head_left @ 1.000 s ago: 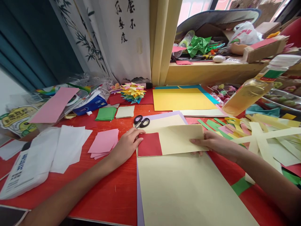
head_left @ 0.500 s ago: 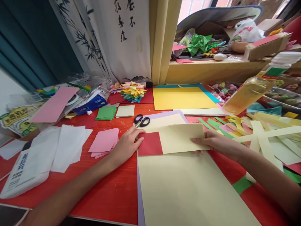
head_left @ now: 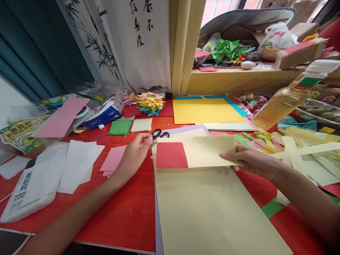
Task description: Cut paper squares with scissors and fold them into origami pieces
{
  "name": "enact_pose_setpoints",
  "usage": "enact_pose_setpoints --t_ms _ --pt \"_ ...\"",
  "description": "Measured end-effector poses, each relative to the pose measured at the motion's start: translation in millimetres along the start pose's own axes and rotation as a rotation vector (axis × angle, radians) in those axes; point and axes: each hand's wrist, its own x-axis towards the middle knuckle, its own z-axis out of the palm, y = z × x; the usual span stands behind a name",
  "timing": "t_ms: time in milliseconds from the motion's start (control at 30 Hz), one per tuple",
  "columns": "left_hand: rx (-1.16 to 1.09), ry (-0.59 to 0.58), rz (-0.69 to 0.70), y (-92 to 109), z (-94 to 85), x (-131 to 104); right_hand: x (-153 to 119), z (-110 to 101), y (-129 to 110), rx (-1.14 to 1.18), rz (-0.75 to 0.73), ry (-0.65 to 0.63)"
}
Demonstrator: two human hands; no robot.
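Note:
A cream paper strip [head_left: 207, 151] is held above a large cream sheet [head_left: 212, 209] by my right hand [head_left: 249, 159], thumb on top and fingers beneath. On the strip's left end lies a red paper square [head_left: 171, 155]. My left hand [head_left: 138, 150] is just left of the strip, thumb and forefinger together beside the black-handled scissors [head_left: 157, 134]; whether it grips them is too small to tell. The scissors' blades are partly hidden by the hand and strip.
Pink squares [head_left: 113, 159], green squares [head_left: 119, 127] and white sheets [head_left: 77, 166] lie to the left. Behind is a yellow sheet [head_left: 207, 111]. On the right, a bottle [head_left: 284, 97] leans above paper scraps [head_left: 294, 152].
My left hand has let go of the strip's left end and moved up and left to the scissors. The strip in my right hand has risen slightly and shifted right.

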Motion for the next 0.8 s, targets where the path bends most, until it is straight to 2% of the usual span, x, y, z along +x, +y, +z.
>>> enact_pose_setpoints --t_ms 67,200,267,367,567,700,800 --pt "-0.147 -0.105 -0.073 1 -3.9 2 -2 0 -2 0.010 0.007 0.001" --pt "-0.361 -0.417 -0.122 2 -6.4 1 -5 3 -5 -0.010 0.005 0.051" --pt "-0.398 -0.500 -0.136 3 -5.9 0 -7 4 -6 -0.017 -0.001 0.095" --pt "-0.425 -0.524 -0.168 3 -5.2 -1 -7 3 -6 -0.038 -0.017 0.114" --pt "-0.473 -0.517 -0.233 3 -4.3 -2 -4 0 -4 -0.128 -0.044 0.034" --pt "-0.445 -0.539 -0.321 5 0.9 -6 0 -4 -1 -0.069 -0.045 -0.016" --pt "-0.455 -0.556 -0.321 5 5.2 -8 2 -5 1 -0.049 -0.053 -0.071"
